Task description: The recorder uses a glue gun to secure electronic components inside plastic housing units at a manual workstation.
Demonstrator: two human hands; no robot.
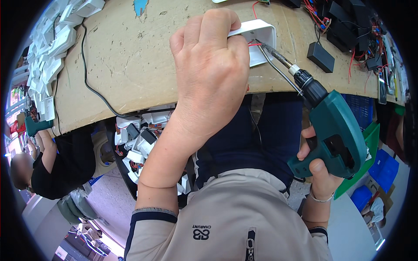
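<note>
My left hand [211,65] is closed around the edge of a white plastic housing [266,31] on the table. In my right hand [321,174] is a dark green soldering gun [342,124], its grip held with fingers around the trigger. The gun's dark tip and a thin metal feed tube [281,72] reach into the open side of the housing. Short red wires [256,44] show beside the tip. My left fingertips are mostly hidden behind the hand and housing.
White housings [52,56] are heaped at the left table edge, near a black cable [85,69]. A black box [321,57] and wired black parts lie right. Below the table stands a bin of white parts [139,143]. A co-worker [65,161] holds a green tool at far left.
</note>
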